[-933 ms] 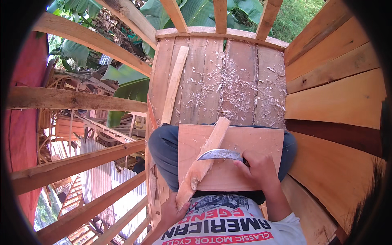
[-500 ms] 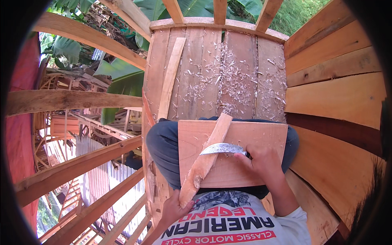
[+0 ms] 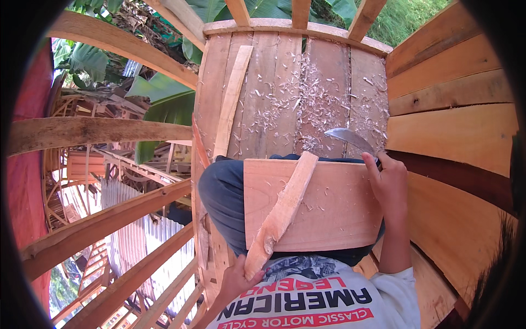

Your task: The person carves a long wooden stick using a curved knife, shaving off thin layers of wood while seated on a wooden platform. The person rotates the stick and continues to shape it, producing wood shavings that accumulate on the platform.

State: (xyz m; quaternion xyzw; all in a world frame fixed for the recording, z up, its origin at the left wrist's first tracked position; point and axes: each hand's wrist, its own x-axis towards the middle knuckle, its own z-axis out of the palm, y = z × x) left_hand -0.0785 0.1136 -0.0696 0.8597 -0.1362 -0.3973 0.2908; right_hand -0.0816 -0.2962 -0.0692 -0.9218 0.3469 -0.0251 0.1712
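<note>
My left hand [image 3: 239, 278] is closed round the near end of a long, roughly cut piece of wood [image 3: 282, 210]. The wood slants away across a flat board [image 3: 334, 214] on my lap, its far end just over the board's far edge. A rough, knotty patch marks its near part. In my right hand [image 3: 390, 183] is a knife with a curved blade [image 3: 350, 137]. The blade points left and away, raised past the board's far right corner and apart from the wood. The handle is mostly hidden by my fingers. Small shavings dot the board.
Curled shavings [image 3: 315, 101] lie scattered over the plank floor [image 3: 268, 60] ahead. A narrow wooden strip [image 3: 233, 101] rests on the floor at the left. Overlapping planks form a wall [image 3: 455, 129] on the right, and spaced wooden bars [image 3: 109, 131] close off the left side.
My right hand has moved right and away, lifting the knife off the wood to beyond the board's far right corner. My left hand keeps its grip on the wood.
</note>
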